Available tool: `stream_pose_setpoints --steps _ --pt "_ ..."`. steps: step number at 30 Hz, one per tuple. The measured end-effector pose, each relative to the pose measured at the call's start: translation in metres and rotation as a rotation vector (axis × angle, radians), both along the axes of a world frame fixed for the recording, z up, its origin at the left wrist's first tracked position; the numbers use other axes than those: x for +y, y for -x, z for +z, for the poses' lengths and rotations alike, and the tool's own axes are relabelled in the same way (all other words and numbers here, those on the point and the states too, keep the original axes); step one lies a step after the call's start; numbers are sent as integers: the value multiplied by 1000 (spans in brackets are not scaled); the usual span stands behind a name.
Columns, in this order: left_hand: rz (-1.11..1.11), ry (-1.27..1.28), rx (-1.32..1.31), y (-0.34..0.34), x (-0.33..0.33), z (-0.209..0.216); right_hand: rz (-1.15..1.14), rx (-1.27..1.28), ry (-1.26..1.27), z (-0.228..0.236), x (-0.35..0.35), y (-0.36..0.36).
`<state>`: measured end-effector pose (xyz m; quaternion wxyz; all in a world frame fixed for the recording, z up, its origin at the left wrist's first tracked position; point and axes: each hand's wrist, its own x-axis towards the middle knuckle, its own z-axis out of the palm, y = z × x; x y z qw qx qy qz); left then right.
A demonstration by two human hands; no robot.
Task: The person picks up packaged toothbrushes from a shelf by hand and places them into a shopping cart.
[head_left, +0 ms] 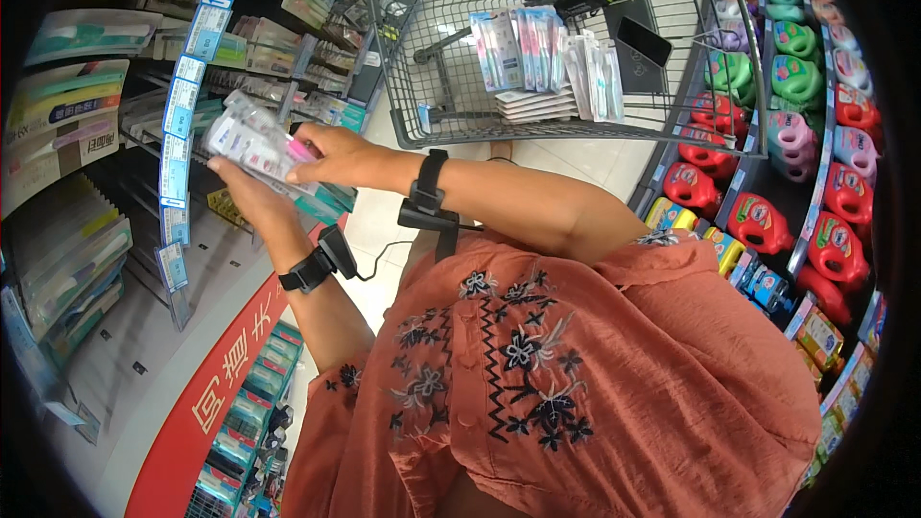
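Both hands hold a small stack of clear-and-white toothbrush packs in front of the shelf rack at the left. My left hand grips the stack from its near side, thumb along the edge. At the other end, my right hand has its fingers closed on the packs, beside a bright pink part. The packs are slightly blurred, and the fingers behind them are hidden. Black straps with small devices circle both wrists.
A wire shopping cart stands ahead, holding toothbrush packs, a phone and a dark box. Hanging toothbrush packs and a price-label rail line the left. Detergent bottles fill the right-hand shelves.
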<state>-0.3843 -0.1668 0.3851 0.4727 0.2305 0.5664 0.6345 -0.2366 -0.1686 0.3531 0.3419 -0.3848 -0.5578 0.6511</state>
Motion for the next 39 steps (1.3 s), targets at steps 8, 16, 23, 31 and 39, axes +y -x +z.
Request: stream_pose_setpoints --steps 8,16,23,31,39 --pt "-357 -16 259 -58 12 -4 -43 -39 116 -18 9 -68" --pt "-435 43 344 -171 80 -30 -146 -186 92 -37 49 -171" --pt "-520 188 291 -237 127 -163 -245 -304 263 -115 72 -240" --pt "-627 376 203 -291 113 -268 -101 -495 537 -224 74 -286" --pt "-616 558 212 -308 98 -340 -32 -569 619 -306 57 -295"
